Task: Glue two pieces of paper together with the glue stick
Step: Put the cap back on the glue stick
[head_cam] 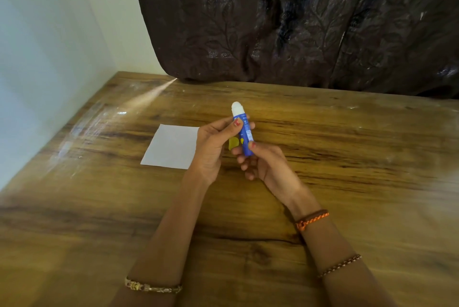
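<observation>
While both hands hold it above the counter [323, 157], the glue stick [244, 133] stands nearly upright, tilted slightly, with its white glue tip exposed at the top. It is a blue cylinder with a printed label. A yellow piece [233, 143], probably its cap, shows between the stick and the left palm. One white square sheet of paper [171, 146] lies flat on the counter just left of the hands; the left hand [212, 147] covers its right edge. The counter is glossy wood-grain with light streaks and scuffs. A dark curtain [298, 21] with an embossed leaf pattern hangs behind, its hem resting on the far edge. The left grip is closed on the stick's upper barrel, thumb in front. The right hand [265, 162] pinches the base, fingers curled beneath. Bracelets circle both forearms.
</observation>
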